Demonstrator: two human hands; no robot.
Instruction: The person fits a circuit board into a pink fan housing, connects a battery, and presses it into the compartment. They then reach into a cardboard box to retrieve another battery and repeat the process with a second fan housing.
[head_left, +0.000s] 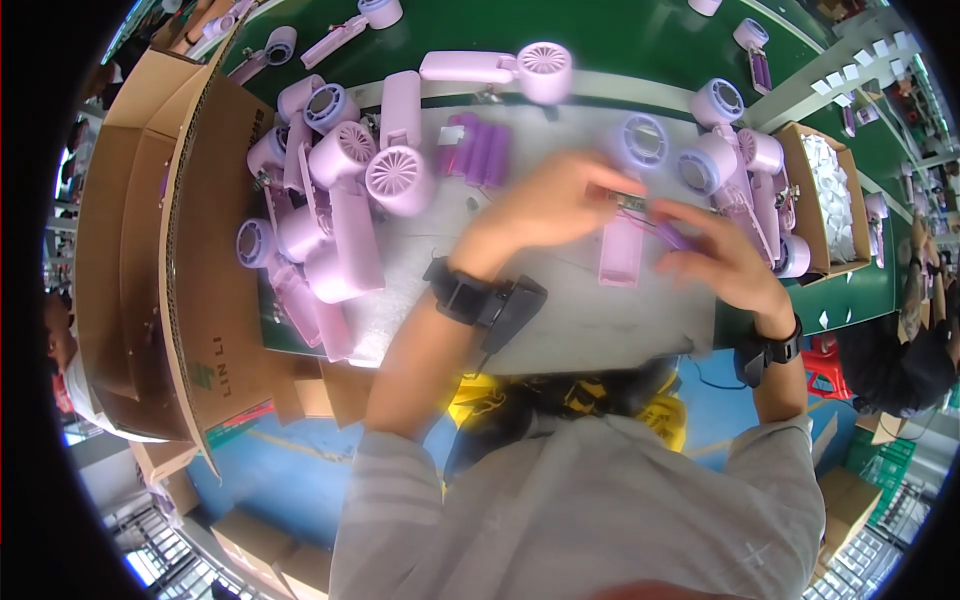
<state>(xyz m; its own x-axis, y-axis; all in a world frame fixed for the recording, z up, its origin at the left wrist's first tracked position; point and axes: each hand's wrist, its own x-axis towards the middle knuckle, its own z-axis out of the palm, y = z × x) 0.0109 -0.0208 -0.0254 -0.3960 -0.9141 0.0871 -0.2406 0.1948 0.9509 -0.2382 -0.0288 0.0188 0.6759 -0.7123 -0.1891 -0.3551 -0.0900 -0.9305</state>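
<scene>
An open pink handheld fan body [621, 250] lies in front of me on the grey work mat, its round head [641, 141] pointing away. My left hand [550, 203] reaches over its neck, the fingers closed at a small circuit board [630, 201] with thin wires. On the handle's right side, my right hand [730, 255] pinches a purple battery [675, 237], which is partly hidden by the fingers. Both hands are somewhat blurred. Several more purple batteries [487, 153] lie together on the mat, left of the fan.
Pink fan parts [345, 235] are heaped at the left beside a large cardboard box [215, 270]. Another pile of fan parts [735, 185] sits at the right, next to a carton of small white pieces [828, 190]. A fan [500, 68] lies across the far edge of the mat [570, 325].
</scene>
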